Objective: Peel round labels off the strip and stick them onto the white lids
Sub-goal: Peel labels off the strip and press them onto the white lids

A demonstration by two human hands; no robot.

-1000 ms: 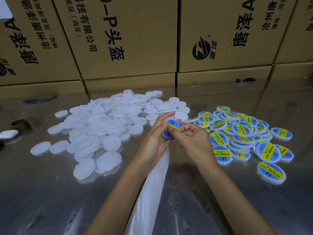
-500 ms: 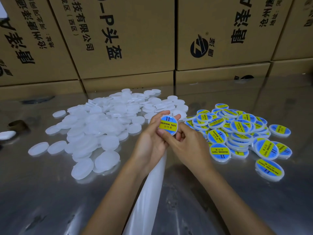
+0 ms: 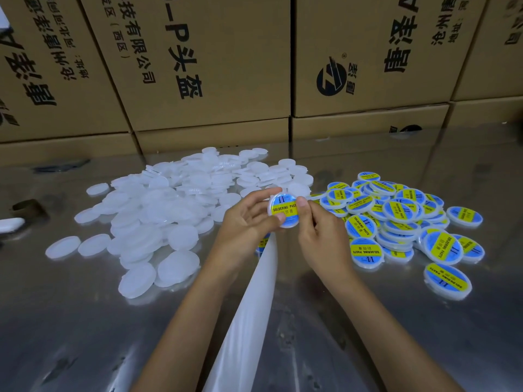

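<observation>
Both hands hold one white lid (image 3: 283, 211) above the table, its blue and yellow round label facing me. My left hand (image 3: 246, 222) grips the lid's left edge between thumb and fingers. My right hand (image 3: 319, 230) pinches its right side, the thumb lying on the label. A white backing strip (image 3: 252, 306) runs from under my hands down to the bottom edge, with a blue label (image 3: 263, 243) showing near its top. Bare white lids (image 3: 158, 213) lie heaped at the left. Labelled lids (image 3: 396, 219) are piled at the right.
The table is shiny metal (image 3: 85, 335). Brown cardboard boxes (image 3: 212, 66) with black print form a wall along its far edge. A small white object (image 3: 10, 224) and a dark one (image 3: 28, 206) lie at the far left.
The lid has turned in my hands so its label faces me more squarely, and my right thumb now presses on the label. The camera view shifted slightly.
</observation>
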